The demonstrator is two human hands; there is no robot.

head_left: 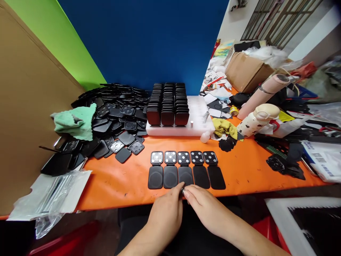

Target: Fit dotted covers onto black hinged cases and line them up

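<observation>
My left hand (166, 208) and my right hand (204, 201) meet at the front edge of the orange table, fingers closed together. Pinched between their fingertips is a small dark piece (182, 191); the fingers cover most of it, so its kind cannot be told. Just beyond lies a row of several opened black hinged cases (163, 177), flat on the table. Their far halves hold round silvery discs (170, 157), while the near halves are plain black. My fingertips overlap the near end of the middle case.
Black cases stand in three upright stacks (167, 117) on a white foam block (178, 131). A heap of loose cases (128, 124) and a green cloth (76, 121) lie left. Rightward are a small white bottle (205, 137), yellow cloth (225, 128), cream bottle (257, 121) and pink tumbler (262, 96).
</observation>
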